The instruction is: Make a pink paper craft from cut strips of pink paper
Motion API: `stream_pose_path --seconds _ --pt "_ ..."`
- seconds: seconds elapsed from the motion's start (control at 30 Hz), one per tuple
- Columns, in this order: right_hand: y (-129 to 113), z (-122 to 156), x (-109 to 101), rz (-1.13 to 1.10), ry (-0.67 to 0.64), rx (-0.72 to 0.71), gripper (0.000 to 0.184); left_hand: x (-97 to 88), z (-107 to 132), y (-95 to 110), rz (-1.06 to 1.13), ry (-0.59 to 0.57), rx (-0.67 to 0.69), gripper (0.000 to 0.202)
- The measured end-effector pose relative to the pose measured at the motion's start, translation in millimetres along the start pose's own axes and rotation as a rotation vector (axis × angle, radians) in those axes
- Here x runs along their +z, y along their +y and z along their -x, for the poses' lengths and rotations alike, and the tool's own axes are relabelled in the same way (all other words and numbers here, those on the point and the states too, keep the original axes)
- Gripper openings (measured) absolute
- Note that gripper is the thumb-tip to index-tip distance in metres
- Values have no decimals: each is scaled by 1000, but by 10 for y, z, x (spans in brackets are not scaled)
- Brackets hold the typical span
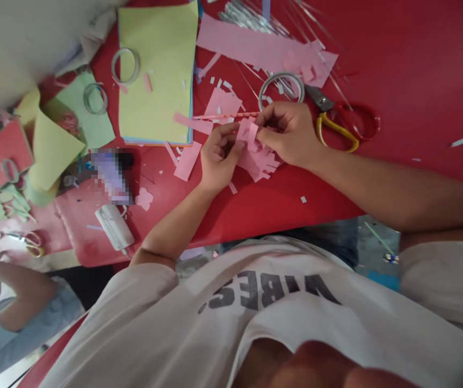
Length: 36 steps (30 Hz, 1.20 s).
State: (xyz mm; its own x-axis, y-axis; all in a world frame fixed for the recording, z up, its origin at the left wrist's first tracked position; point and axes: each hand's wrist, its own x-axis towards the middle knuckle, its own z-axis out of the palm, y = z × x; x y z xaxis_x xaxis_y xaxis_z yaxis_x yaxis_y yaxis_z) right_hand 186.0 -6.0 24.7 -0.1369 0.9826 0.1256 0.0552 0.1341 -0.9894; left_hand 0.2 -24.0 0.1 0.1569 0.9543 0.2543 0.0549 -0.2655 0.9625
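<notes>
Between my two hands is a piece of pink paper with fringe-like cuts along its edge. My left hand pinches its left side between thumb and fingers. At its upper right, my right hand has thumb and fingers closed on the same paper; a curled strip stands up between the hands. A thin pink striped stick lies just above my left hand, its right end reaching my right fingers. Just beyond my right hand are a roll of tape and scissors with yellow and red handles.
A stack of coloured paper, yellow on top, lies at the upper left with a tape roll on it. Silver wires and a long pink sheet are at the back. A white device sits near the edge. A co-worker's arm shows lower left.
</notes>
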Motion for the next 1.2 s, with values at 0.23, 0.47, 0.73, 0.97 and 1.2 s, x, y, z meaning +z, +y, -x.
stream_pose_path --seconds 0.23,0.47,0.73,0.97,1.2 --pt "-112 18 -54 76 -91 -3 7 6 35 47 -8 16 2 36" --pt "-145 27 -105 94 -165 53 8 7 76 107 -63 -22 -44 37" --pt "-209 35 -87 118 -127 24 12 15 85 105 -120 7 -103 51" --pt "-215 48 -94 150 -128 -6 16 8 83 94 -150 9 -104 49" --pt "-206 45 -124 243 -149 -55 10 2 81 34 -151 -10 -138 46"
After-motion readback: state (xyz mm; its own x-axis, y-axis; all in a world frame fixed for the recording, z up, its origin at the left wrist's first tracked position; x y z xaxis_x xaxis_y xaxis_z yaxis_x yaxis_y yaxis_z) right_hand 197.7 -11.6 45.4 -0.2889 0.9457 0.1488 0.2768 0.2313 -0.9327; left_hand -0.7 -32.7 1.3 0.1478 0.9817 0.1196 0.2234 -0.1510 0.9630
